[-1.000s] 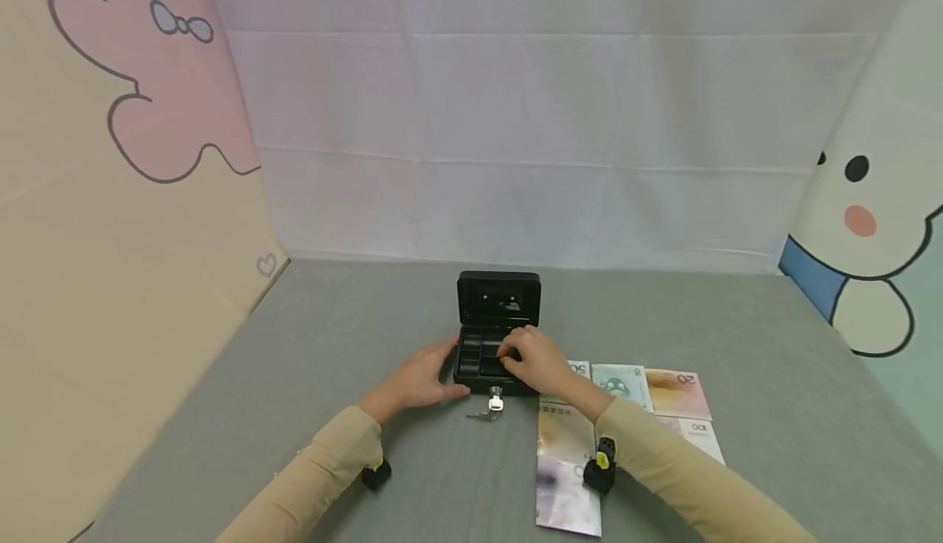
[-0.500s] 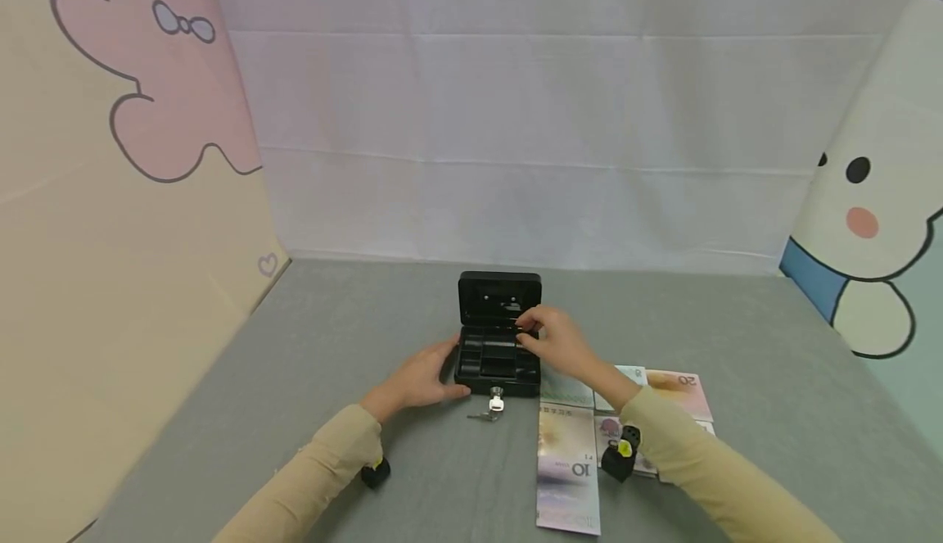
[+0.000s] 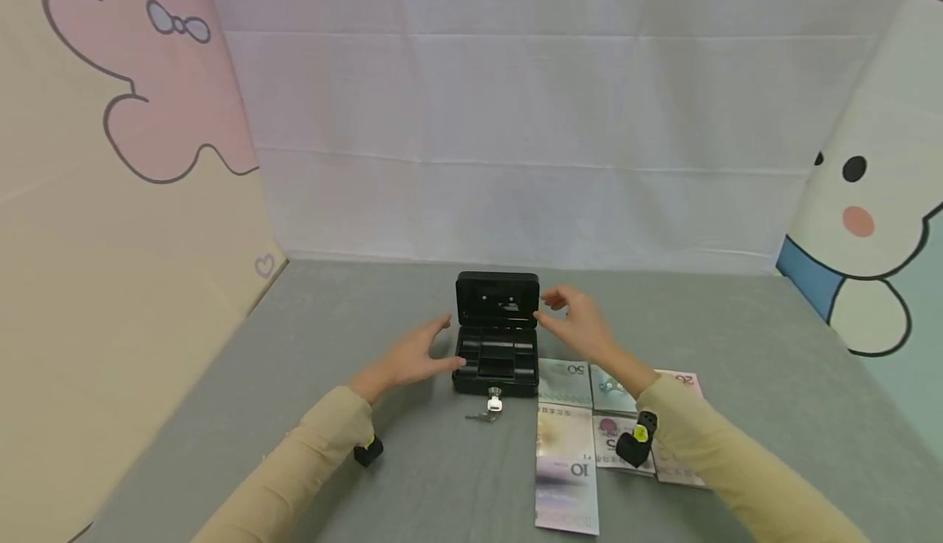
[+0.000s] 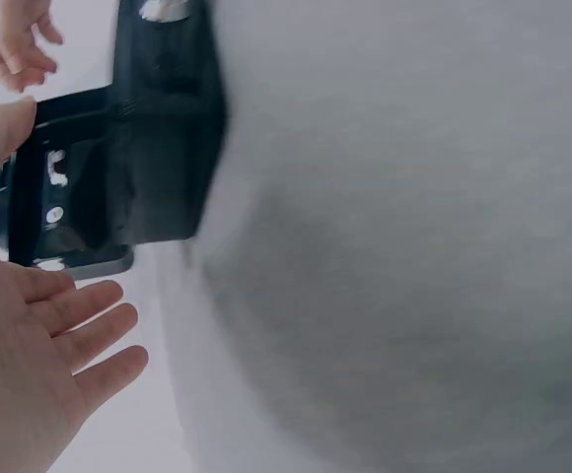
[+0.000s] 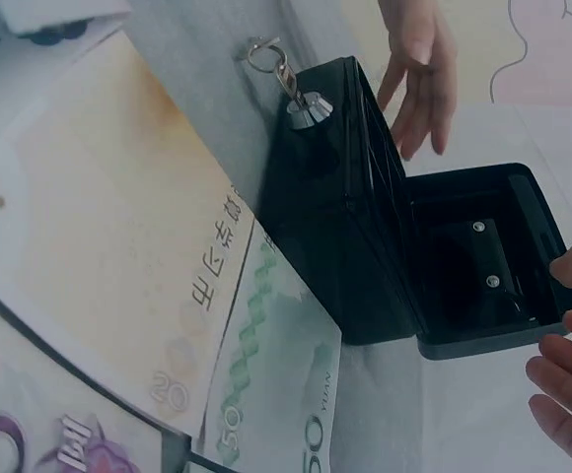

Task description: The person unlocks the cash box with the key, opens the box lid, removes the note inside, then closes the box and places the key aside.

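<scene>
A black cash box [image 3: 495,359] stands on the table with its lid [image 3: 498,300] raised, showing a black tray with compartments. A key [image 3: 494,403] sits in the front lock, with another hanging from its ring. My left hand [image 3: 403,357] is at the box's left side, fingers straight and spread, thumb over the near rim. In the left wrist view, its loose fingers [image 4: 99,320] reach past the lid. My right hand [image 3: 582,326] is beside the lid's right edge, thumb tip right at that edge. The right wrist view has its fingers [image 5: 562,370] relaxed outside the lid.
Several banknotes lie right of the box, among them a green 50 note [image 3: 566,382], a 10 note [image 3: 566,494] and a 20 note [image 3: 679,379]. My right sleeve [image 3: 707,445] passes over some of them. A pale cloth wall [image 3: 530,117] closes off the back.
My right hand has moved from over the tray's compartments up and right to the lid's edge. The left hand has lifted slightly from the box's side. More of the banknotes show.
</scene>
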Demonstrator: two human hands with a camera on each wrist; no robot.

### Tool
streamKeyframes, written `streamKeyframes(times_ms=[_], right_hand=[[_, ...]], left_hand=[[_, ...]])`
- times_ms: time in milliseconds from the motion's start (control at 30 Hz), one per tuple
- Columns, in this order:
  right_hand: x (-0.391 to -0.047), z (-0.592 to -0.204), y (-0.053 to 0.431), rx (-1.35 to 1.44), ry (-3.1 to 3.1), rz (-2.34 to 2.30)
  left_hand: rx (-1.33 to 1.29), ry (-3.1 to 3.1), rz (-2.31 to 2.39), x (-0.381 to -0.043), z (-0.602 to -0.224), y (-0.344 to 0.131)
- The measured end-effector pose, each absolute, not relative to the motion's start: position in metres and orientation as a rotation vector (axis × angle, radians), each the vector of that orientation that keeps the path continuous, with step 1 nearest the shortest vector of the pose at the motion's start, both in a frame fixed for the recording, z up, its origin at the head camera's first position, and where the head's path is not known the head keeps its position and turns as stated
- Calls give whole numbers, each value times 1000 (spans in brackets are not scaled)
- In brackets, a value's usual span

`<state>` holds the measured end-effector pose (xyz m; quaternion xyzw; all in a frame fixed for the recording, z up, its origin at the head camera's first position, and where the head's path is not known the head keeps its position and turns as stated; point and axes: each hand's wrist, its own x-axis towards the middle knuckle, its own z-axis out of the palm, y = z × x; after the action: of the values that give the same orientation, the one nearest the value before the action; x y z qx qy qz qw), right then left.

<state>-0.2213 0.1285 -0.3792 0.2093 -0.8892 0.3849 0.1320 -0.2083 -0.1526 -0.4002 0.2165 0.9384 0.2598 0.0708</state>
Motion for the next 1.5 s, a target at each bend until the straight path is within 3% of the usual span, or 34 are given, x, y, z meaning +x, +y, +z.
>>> streamKeyframes(times_ms=[567, 1500], right_hand=[[-232, -380, 124, 473, -2702, 1234], [-220, -378, 115, 251, -2379, 1919]], left_hand=[[602, 2897, 916, -241, -379, -150], [606, 2878, 1144, -228, -384, -134]])
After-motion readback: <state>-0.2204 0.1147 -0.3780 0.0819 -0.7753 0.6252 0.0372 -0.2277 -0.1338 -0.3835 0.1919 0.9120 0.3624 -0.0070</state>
